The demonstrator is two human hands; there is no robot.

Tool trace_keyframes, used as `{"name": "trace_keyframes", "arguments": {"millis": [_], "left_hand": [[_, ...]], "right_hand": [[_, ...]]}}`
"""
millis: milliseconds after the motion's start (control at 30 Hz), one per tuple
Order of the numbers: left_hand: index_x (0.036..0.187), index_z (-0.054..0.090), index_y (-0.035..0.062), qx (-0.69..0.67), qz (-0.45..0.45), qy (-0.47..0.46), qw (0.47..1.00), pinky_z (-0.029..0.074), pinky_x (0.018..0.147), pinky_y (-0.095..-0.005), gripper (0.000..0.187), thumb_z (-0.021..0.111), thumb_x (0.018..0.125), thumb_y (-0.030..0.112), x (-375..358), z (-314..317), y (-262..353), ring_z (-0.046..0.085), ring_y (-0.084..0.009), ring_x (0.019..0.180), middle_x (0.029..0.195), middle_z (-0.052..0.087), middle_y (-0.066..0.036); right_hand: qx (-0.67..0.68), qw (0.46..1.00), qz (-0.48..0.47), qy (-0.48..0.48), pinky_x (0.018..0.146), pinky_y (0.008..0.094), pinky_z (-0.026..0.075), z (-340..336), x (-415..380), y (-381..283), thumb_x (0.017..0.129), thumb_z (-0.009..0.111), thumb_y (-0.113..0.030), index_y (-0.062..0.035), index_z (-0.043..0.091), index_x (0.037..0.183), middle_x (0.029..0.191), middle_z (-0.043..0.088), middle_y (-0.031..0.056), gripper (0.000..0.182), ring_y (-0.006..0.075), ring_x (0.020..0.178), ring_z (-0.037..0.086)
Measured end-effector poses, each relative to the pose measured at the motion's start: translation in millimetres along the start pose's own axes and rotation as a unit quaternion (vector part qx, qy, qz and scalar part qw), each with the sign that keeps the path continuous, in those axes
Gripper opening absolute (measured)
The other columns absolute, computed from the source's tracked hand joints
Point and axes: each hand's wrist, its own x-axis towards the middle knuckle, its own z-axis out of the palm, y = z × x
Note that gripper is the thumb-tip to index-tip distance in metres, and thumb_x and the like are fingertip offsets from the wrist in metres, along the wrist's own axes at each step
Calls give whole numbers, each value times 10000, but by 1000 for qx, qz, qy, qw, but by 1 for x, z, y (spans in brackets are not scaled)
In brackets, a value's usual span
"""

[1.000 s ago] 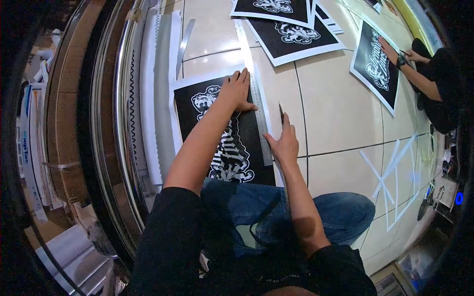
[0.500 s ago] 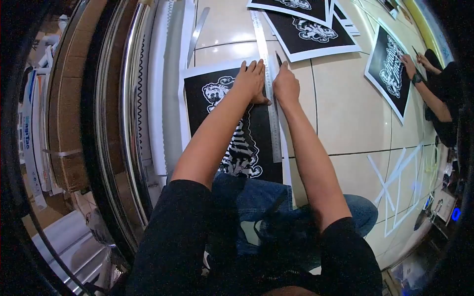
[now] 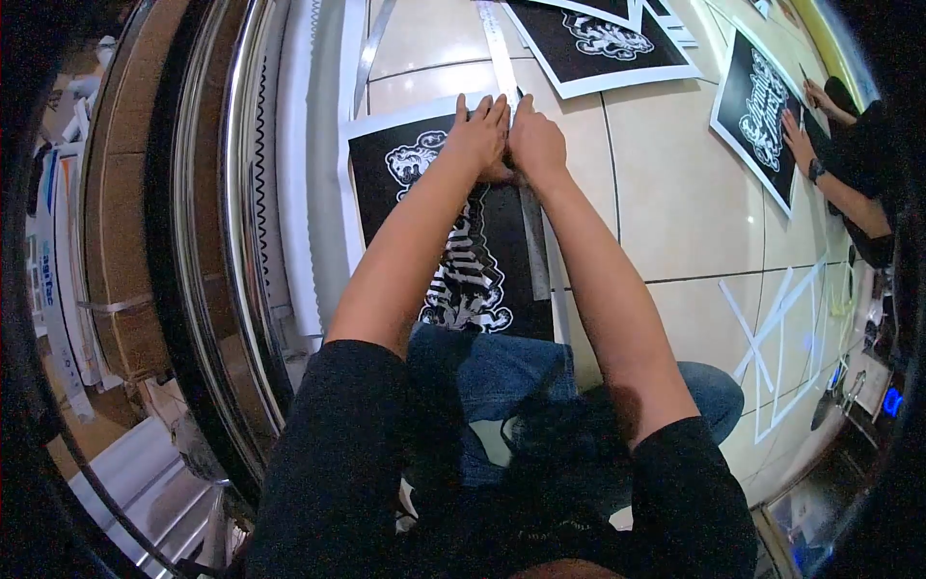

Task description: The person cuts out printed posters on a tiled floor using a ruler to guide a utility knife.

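A glossy cream tiled floor is seen, with black-and-white printed posters spread over it. The nearest poster lies flat before the knees, its long axis running away from the person. A steel ruler is laid along its right edge, pointing the same way. The left hand is pressed flat, fingers together, on poster and ruler. The right hand is closed just beside it at the ruler's right; what it grips cannot be told.
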Motion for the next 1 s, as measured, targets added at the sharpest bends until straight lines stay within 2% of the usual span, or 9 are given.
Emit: {"name": "trace_keyframes", "arguments": {"millis": [200, 267, 367, 467, 600, 700, 767, 833, 1000], "left_hand": [[1536, 241, 14, 37, 12, 13, 999, 115, 1143, -701, 1167, 701, 685, 668, 9, 16, -6, 213, -328, 1494, 1625, 212, -144], [1534, 243, 12, 30, 14, 4, 999, 123, 1140, -705, 1164, 695, 691, 675, 4, 5, -2, 214, -328, 1493, 1626, 211, -142], [1527, 293, 37, 30, -7, 12, 999, 156, 1142, -702, 1008, 679, 775, 586, 2, 5, 0, 272, -290, 1476, 1616, 257, -97], [1529, 282, 25, 65, 3, 40, 997, 152, 1136, -713, 1064, 698, 743, 609, 6, 15, -3, 268, -293, 1476, 1619, 246, -101], [1537, 232, 18, 26, -3, -6, 1000, 139, 1132, -721, 1173, 751, 675, 621, 4, -1, 1, 214, -308, 1496, 1637, 184, -123], [1545, 223, 30, 29, -17, -28, 999, 126, 1141, -713, 1190, 747, 670, 643, 2, -6, 3, 184, -292, 1507, 1641, 181, -104], [1546, 223, 25, 35, -15, -23, 999, 121, 1145, -708, 1229, 725, 654, 706, 1, -5, 3, 195, -290, 1504, 1639, 187, -104], [1548, 221, 20, 36, -16, -15, 999, 105, 1152, -699, 1295, 683, 627, 806, 0, -5, 3, 196, -286, 1504, 1639, 187, -106], [1542, 237, 13, 47, -16, 0, 999, 100, 1153, -696, 1318, 677, 606, 832, -1, -6, 7, 195, -289, 1504, 1631, 208, -119]], "right_hand": [[6, 1000, 1, -1, 689, 452, 594, 0, -10, 1, 973, 455, -179, 100, 491, 1226, 889, 702, 244, 379, 380, 791, 720], [30, 999, 20, -37, 727, 495, 580, -1, -10, 3, 940, 446, -156, 57, 415, 1388, 910, 688, 307, 497, 432, 841, 708], [26, 999, 7, -35, 732, 501, 579, -2, -14, 5, 938, 447, -150, 59, 408, 1395, 911, 689, 303, 503, 433, 840, 707], [12, 999, 2, -41, 722, 506, 579, 0, -20, 9, 940, 447, -149, 61, 406, 1395, 901, 692, 296, 503, 436, 825, 706], [5, 999, 9, -46, 712, 505, 578, 0, -35, 12, 935, 466, -147, 65, 411, 1390, 879, 693, 290, 505, 433, 806, 707], [-25, 999, -20, -43, 658, 440, 598, -4, -52, 12, 935, 471, -105, 120, 421, 1359, 855, 697, 274, 483, 377, 751, 721], [6, 999, 3, -49, 680, 511, 573, 1, -64, 15, 914, 494, -107, 72, 398, 1405, 855, 688, 295, 531, 427, 784, 706], [14, 999, 6, -50, 673, 514, 571, 5, -77, 20, 910, 499, -107, 76, 392, 1408, 853, 688, 293, 541, 430, 772, 704], [10, 998, 14, -53, 658, 519, 568, 3, -122, 26, 901, 514, -116, 71, 386, 1416, 838, 686, 286, 562, 441, 729, 693]]}}
